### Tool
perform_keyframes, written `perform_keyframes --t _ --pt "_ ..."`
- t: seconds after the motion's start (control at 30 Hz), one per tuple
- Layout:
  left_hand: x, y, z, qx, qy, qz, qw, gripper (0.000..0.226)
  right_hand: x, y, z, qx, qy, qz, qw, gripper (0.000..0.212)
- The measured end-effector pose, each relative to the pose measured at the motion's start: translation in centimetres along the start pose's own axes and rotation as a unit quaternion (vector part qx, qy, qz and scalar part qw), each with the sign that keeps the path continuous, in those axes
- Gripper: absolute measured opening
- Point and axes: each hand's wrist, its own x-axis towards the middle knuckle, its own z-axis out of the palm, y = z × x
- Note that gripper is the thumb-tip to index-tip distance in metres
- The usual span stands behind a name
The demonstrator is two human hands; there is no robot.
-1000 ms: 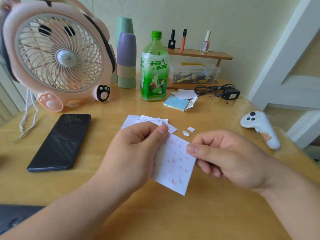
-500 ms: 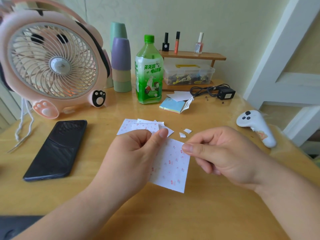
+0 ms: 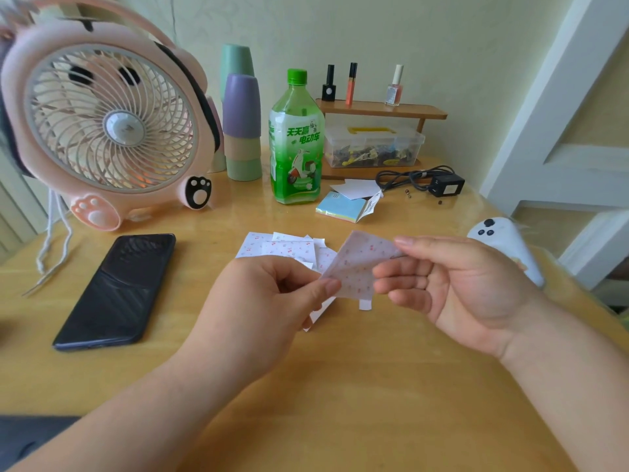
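Far to the left of the green bottle [image 3: 296,141], a pink fan [image 3: 112,131] is being carried by the bench [image 3: 340,396]. A black phone [image 3: 115,287] is lying left of the bottle and nearer the person. Just left of the bottle, stacked cups [image 3: 242,131] are standing.

In front of the bottle, loose patterned paper pieces [image 3: 282,248] are lying flat on the bench. Nearer the person than those, the left hand [image 3: 269,301] is being held above the bench. Its thumb and fingers are curling round and pinching the lower left corner of a patterned paper sheet [image 3: 360,267].

The sheet is being held up off the bench, tilted, in front of the bottle and slightly to its right, between the two hands. Its upper right edge is being pinched by the right hand [image 3: 459,291], whose palm is facing the camera, with the thumb on top and the fingers curled behind the paper. Both hands are clamped on this one sheet, close together but not touching.

A white paper strip is showing beneath the left hand; whether it belongs to the sheet cannot be told. Well to the right of the bottle, a white controller [image 3: 507,247] is lying on the bench.
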Motion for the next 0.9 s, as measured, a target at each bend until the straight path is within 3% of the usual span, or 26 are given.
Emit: perform_keyframes --t 0.13,0.3,0.4,0.5,0.63,0.7,0.8,0.9 --pt "0.1 -0.4 0.1 0.019 0.009 0.025 0.999 0.024 0.2 0.3 0.0 -0.005 0.020 0.004 1.000 0.025" --pt "0.0 -0.5 0.2 0.022 0.038 0.046 0.998 0.022 0.5 0.8 -0.3 -0.070 0.041 -0.013 0.997 0.014" --pt "0.1 -0.3 0.2 -0.071 0.026 0.002 0.997 0.022 0.7 1.1 -0.6 -0.225 0.084 -0.052 0.969 0.010" --pt "0.0 -0.1 0.0 -0.144 -0.004 -0.037 0.989 0.008 0.6 1.4 -0.7 -0.339 0.082 -0.096 0.932 0.010" --pt "0.2 -0.2 -0.2 -0.106 -0.028 -0.064 0.992 0.036 0.3 1.6 -0.5 -0.368 0.036 -0.154 0.916 0.016" --pt "0.2 -0.1 -0.2 -0.089 -0.050 -0.068 0.992 0.039 0.3 1.6 -0.5 -0.374 0.034 -0.162 0.913 0.018" --pt "0.2 -0.1 0.1 -0.064 -0.024 -0.056 0.996 0.027 0.4 1.5 -0.7 -0.373 0.043 -0.148 0.915 0.017" --pt "0.8 -0.6 0.0 -0.019 0.064 -0.010 0.998 0.001 1.4 1.4 -1.6 -0.342 0.118 -0.165 0.918 0.012"
